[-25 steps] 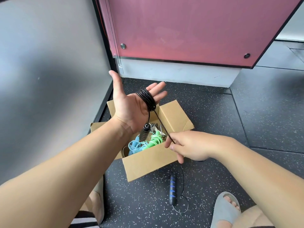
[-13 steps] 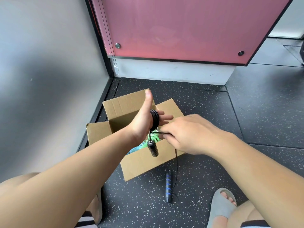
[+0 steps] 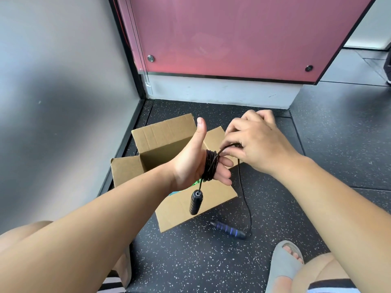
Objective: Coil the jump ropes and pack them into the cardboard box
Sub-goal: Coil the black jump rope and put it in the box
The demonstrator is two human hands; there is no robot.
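Observation:
A black jump rope [image 3: 209, 167] is wound in several turns round the straight fingers of my left hand [image 3: 195, 160], thumb up, above the open cardboard box [image 3: 160, 140]. One black handle [image 3: 195, 201] dangles below that hand. My right hand [image 3: 254, 140] pinches the rope's free length just right of the coil. From there the cord drops to the floor and ends at the second handle [image 3: 229, 229], black with blue bands, lying in front of the box. A bit of green and blue rope [image 3: 195, 182] shows inside the box under my left hand.
The box stands on dark speckled floor in a corner, with a grey wall [image 3: 63, 102] at the left and a pink panel [image 3: 232, 34] behind. My foot in a grey slipper [image 3: 283, 265] is at lower right, my knee at lower left.
My right hand has risen from the box front to above and right of the coil, carrying the cord round my left fingers. The floor handle has swung sideways.

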